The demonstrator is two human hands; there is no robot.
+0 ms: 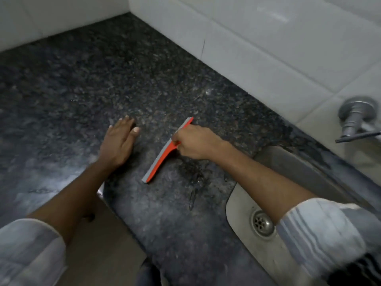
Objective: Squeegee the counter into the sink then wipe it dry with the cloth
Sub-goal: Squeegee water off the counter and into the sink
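Observation:
An orange squeegee with a grey blade lies edge-down on the dark speckled granite counter, near its middle. My right hand grips the squeegee's handle from the right. My left hand rests flat on the counter just left of the blade, fingers spread and holding nothing. A wet streak glistens on the stone between the squeegee and the steel sink at the lower right. No cloth is in view.
White tiled walls bound the counter at the back and right. A metal tap juts from the wall above the sink. The drain sits beside my right sleeve. The counter's front edge curves near my left forearm.

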